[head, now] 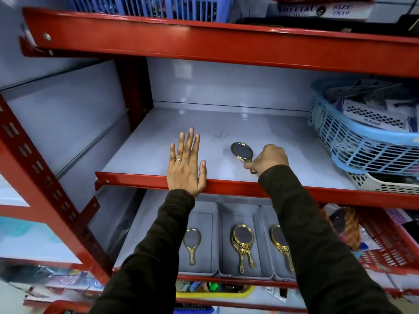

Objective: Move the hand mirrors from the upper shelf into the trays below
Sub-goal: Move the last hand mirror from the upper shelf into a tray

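Note:
A gold-framed hand mirror lies on the grey upper shelf, and my right hand is closed around its handle. My left hand rests flat on the shelf's front edge, fingers spread, holding nothing. Below stand three grey trays side by side. The left tray holds one mirror. The middle tray holds a small stack of mirrors. The right tray holds more mirrors, partly hidden by my right sleeve.
A blue basket full of packets sits on the upper shelf's right end, over a white basket. A red basket stands right of the trays. Red shelf lips and a red upright frame the openings.

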Tool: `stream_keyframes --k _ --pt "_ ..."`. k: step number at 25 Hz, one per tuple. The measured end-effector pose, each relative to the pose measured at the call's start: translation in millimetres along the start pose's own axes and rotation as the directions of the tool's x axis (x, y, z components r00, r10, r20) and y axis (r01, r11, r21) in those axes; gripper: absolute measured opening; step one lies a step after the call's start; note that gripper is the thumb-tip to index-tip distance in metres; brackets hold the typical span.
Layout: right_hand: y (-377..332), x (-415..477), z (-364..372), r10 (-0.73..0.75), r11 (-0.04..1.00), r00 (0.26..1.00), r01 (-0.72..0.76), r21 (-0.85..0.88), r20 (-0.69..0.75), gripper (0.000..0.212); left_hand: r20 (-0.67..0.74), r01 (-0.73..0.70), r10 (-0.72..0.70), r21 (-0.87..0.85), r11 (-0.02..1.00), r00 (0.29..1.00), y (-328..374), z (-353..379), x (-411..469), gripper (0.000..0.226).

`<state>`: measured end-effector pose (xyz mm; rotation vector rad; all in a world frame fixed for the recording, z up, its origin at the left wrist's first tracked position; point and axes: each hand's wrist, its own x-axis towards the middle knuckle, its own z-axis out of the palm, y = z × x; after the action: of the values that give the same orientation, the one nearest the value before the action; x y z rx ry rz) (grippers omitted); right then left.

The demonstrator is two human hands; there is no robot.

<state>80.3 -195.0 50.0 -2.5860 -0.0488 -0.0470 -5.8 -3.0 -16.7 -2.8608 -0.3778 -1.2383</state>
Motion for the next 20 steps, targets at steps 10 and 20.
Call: stream_keyframes --k 10,20 --pt "50.8 -178.0 7.1 -0.106 0.994 0.927 0.098 0.041 0.36 0.017 -0.005 -0.027 0.027 0.007 1.0 1.0 -1.1 1.5 -1.2 0.07" --pt "52.9 -106.8 217.9 -0.064 0.954 0.822 0.218 -0.208 0.566 0.043 -0.077 -0.037 0.041 0.046 0.998 0.996 -3.2 12.0 -0.1 0.069"
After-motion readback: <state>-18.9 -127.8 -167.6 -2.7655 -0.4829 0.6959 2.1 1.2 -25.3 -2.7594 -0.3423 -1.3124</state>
